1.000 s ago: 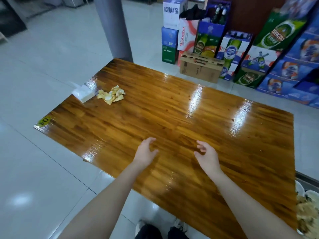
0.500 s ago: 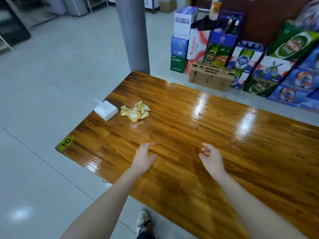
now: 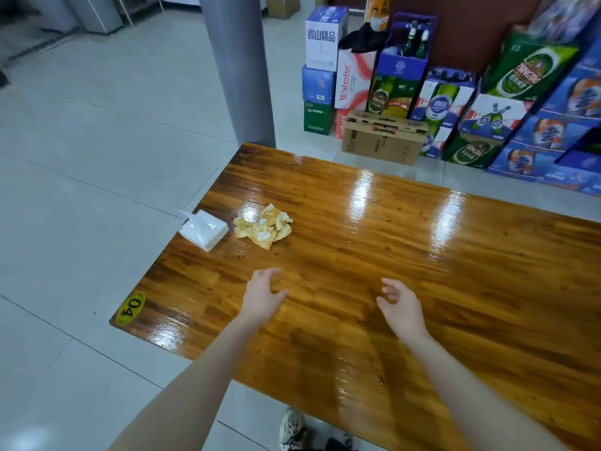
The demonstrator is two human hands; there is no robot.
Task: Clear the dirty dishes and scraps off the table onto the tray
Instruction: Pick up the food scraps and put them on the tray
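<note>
A heap of crumpled, yellow-stained napkin scraps [image 3: 263, 226] lies on the glossy wooden table [image 3: 406, 262] near its left end. A white tissue pack [image 3: 204, 230] sits right beside the scraps at the table's left edge. My left hand [image 3: 263, 297] hovers over the table a little nearer than the scraps, its fingers loosely curled and holding nothing. My right hand [image 3: 401, 305] hovers to the right of it, also loosely curled and empty. The tray is out of view.
A grey pillar [image 3: 239, 66] stands at the table's far left corner. Stacked beer and drink cartons [image 3: 455, 102] line the wall beyond the far edge, with a brown cardboard box [image 3: 382, 141] on the floor. A yellow "04" sticker [image 3: 131, 309] marks the near left corner.
The view has swung left and nearer to the table's left end, so the scraps and tissue pack now lie closer to my hands. The dishes at the right edge have left the view.
</note>
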